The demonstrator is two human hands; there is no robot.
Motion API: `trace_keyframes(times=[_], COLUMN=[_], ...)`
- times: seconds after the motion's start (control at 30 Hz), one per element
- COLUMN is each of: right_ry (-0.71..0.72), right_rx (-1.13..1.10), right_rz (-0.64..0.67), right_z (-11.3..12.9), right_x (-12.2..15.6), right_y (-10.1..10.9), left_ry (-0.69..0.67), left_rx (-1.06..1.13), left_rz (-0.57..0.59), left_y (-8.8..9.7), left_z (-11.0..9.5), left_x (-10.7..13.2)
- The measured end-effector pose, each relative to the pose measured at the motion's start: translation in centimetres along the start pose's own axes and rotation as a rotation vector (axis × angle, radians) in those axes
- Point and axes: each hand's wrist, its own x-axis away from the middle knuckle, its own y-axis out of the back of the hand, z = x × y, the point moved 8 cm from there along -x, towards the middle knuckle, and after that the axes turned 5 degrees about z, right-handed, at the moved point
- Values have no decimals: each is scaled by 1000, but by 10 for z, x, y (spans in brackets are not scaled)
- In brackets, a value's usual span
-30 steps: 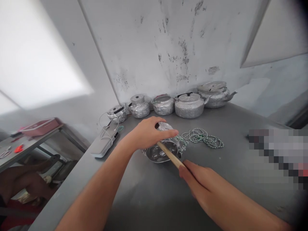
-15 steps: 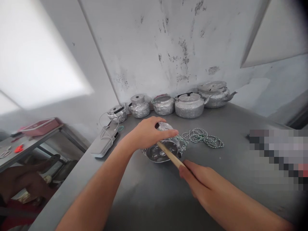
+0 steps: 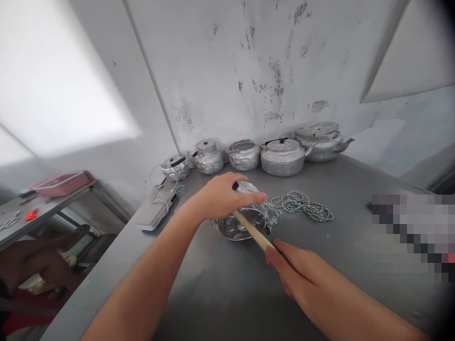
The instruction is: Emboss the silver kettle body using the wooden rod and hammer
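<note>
Grey table (image 3: pixel 220 284): carries the dented aluminium pot (image 3: pixel 229 228), mouth tipped toward the person. I'd brace the pot hard against the top so it can't roll.
Left hand (image 3: pixel 225 194): draped over the pot's upper side, thumb stretched rightward; can't tell if it clamps or just rests. I'd want that thumb out of the stick's line.
Right hand (image 3: pixel 293 265): fist closed round the wooden stick, near side of the pot. Short, light strokes look safest on thin metal.
Wooden stick (image 3: pixel 253 230): slants across the pot's mouth; tip not clear from here, so go by feel.
Kettle row (image 3: pixel 282 162): five aluminium vessels behind the pot, not obstructing.
Pink basket (image 3: pixel 71 186): well left of the pot, on another bench.
Grey case (image 3: pixel 151 222): left of the pot, cable (image 3: pixel 156 204) looped on top.
Braided rope (image 3: pixel 302 204): coiled just right of the pot; likeliest snag.
</note>
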Motion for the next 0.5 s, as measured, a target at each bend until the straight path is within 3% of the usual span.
trace_keyframes(times=[0.23, 0.4, 0.5], right_ry=[4, -284, -350], right_rx=[11, -209, -277], right_rz=[-1, 116, 230], right_z=[-20, -34, -30], right_x=[-8, -4, -3], right_y=[-3, -18, -29], left_ry=[2, 0, -11], left_rx=[5, 7, 13], left_rz=[8, 5, 19], left_y=[-1, 1, 1], left_z=[1, 1, 0], left_x=[0, 0, 0])
